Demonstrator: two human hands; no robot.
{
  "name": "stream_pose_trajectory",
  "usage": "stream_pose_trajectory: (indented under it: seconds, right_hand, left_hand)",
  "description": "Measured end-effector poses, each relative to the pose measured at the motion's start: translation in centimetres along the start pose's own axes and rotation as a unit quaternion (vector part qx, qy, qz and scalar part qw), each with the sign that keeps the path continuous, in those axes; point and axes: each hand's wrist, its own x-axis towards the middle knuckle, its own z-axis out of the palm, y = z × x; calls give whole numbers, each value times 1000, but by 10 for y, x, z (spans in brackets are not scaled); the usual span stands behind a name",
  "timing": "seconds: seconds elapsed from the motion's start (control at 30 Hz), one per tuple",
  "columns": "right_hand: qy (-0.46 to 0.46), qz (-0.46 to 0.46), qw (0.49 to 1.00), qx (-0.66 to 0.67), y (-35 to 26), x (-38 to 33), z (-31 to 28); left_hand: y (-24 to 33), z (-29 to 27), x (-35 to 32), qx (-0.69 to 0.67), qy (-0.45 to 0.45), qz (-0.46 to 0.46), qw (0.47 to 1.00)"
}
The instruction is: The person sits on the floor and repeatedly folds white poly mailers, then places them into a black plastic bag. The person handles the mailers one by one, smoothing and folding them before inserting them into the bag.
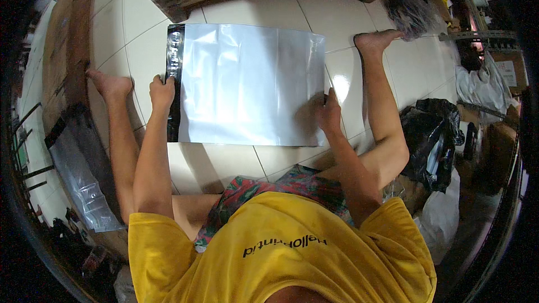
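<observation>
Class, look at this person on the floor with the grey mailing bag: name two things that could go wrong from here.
1. The grey mailing bag lies on smooth tiles, pressed only at its ends by the left hand and right hand; it might slide or crease.
2. The black flap strip under the left hand could fold crooked or catch on itself.

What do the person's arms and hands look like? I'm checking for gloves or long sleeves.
Both forearms are bare. The left hand and right hand wear no gloves, and no rings or watch can be made out. Only the short sleeves of a yellow T-shirt cover the upper arms.
</observation>
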Motion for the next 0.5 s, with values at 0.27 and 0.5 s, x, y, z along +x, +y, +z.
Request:
stream_pose_trajectory:
  seconds: [0.27, 0.5]
  right_hand:
    - [-23, -77, 981, -179, -9, -19, 6]
    - [18, -351, 874, -336, 20, -36, 31]
  left_hand:
    - [29, 10, -20, 65, 43, 57, 995]
    - [38, 38, -60, 118, 205, 140, 961]
